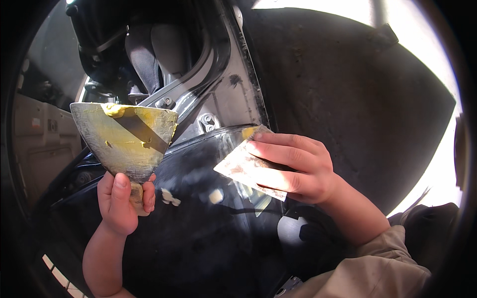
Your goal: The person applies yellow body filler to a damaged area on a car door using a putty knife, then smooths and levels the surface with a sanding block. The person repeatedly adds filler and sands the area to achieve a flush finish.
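Note:
My left hand (119,201) is closed round the handle of a wide putty knife (119,144), held blade up. Yellow filler is smeared over its face, with a thick dab on the top edge. My right hand (298,166) grips a flat, stained spreader (243,166), fingers spread across its back and the thumb hidden. The spreader lies close over the dark car body panel (198,238); whether its edge touches cannot be made out. A bit of yellow filler (248,132) shows by the fingertips, and pale filler patches (216,196) mark the panel.
Beyond the panel is an open door frame (218,94) with a hinge or latch piece (207,121). A car seat (154,54) stands inside. A large dark panel (348,84) fills the upper right, with bright sunlight past its edge.

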The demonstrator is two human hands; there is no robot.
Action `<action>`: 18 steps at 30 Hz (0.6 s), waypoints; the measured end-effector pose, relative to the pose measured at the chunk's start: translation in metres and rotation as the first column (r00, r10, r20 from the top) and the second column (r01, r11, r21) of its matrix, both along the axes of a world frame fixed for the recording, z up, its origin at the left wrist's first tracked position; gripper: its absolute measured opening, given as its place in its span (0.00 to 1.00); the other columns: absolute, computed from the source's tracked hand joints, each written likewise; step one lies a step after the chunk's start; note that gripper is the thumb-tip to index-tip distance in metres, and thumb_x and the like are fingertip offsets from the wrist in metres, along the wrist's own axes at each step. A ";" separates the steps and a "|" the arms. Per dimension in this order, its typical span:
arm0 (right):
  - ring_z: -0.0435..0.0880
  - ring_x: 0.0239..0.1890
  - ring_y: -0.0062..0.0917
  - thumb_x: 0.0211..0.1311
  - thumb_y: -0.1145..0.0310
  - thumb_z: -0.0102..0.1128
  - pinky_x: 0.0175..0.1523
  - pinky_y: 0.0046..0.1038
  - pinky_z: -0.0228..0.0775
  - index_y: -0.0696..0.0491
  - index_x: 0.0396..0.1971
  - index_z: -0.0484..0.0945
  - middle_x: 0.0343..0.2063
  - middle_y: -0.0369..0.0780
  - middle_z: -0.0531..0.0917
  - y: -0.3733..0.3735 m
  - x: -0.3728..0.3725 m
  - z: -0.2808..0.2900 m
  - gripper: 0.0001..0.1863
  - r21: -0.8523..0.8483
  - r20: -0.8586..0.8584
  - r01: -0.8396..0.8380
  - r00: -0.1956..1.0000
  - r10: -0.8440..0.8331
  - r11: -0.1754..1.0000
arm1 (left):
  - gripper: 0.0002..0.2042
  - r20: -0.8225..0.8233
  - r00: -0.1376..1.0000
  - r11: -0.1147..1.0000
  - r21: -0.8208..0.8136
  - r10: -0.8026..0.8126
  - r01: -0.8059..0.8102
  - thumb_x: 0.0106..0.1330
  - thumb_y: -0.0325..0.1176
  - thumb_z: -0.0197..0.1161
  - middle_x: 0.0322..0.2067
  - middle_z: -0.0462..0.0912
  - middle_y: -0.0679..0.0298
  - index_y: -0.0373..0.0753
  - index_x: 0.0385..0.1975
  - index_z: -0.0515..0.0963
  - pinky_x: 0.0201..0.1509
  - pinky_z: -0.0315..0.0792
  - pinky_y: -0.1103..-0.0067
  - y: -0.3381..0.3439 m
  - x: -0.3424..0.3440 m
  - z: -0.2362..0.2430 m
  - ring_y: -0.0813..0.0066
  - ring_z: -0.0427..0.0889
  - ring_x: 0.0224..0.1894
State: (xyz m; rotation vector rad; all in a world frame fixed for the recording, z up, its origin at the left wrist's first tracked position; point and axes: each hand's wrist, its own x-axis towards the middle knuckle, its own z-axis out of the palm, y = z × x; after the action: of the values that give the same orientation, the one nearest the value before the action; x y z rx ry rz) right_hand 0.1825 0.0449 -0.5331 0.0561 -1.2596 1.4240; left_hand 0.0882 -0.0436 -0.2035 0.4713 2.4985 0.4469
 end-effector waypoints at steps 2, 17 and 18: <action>0.91 0.47 0.39 0.58 0.68 0.71 0.44 0.32 0.87 0.53 0.39 0.83 0.49 0.46 0.88 0.000 0.001 -0.001 0.11 -0.007 -0.018 0.001 1.000 -0.001 1.000 | 0.25 0.005 0.999 0.999 -0.019 -0.034 0.034 0.84 0.47 0.42 0.20 0.77 0.58 0.26 0.46 0.74 0.27 0.72 0.79 -0.001 0.000 -0.002 0.75 0.74 0.19; 0.79 0.35 0.13 0.73 0.71 0.62 0.44 0.23 0.73 0.58 0.50 0.80 0.34 0.34 0.87 -0.042 -0.005 -0.070 0.11 -0.873 0.249 -0.092 0.760 0.601 0.479 | 0.24 -0.051 0.998 0.997 0.068 -0.042 0.046 0.86 0.49 0.36 0.19 0.67 0.64 0.34 0.50 0.73 0.20 0.66 0.81 -0.017 -0.009 -0.002 0.78 0.64 0.15; 0.80 0.35 0.15 0.72 0.70 0.62 0.44 0.23 0.74 0.58 0.49 0.80 0.34 0.35 0.87 -0.049 -0.004 -0.077 0.11 -0.886 0.267 -0.095 0.697 0.666 0.454 | 0.24 -0.009 0.999 0.995 0.084 -0.047 0.048 0.86 0.49 0.36 0.19 0.67 0.65 0.34 0.50 0.74 0.20 0.65 0.81 -0.019 -0.011 -0.001 0.78 0.64 0.15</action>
State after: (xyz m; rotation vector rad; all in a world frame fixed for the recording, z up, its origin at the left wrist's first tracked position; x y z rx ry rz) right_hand 0.1790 -0.0036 -0.6098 -0.8817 -0.9094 2.5157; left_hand 0.0776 -0.0624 -0.2041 0.5649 2.4765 0.5346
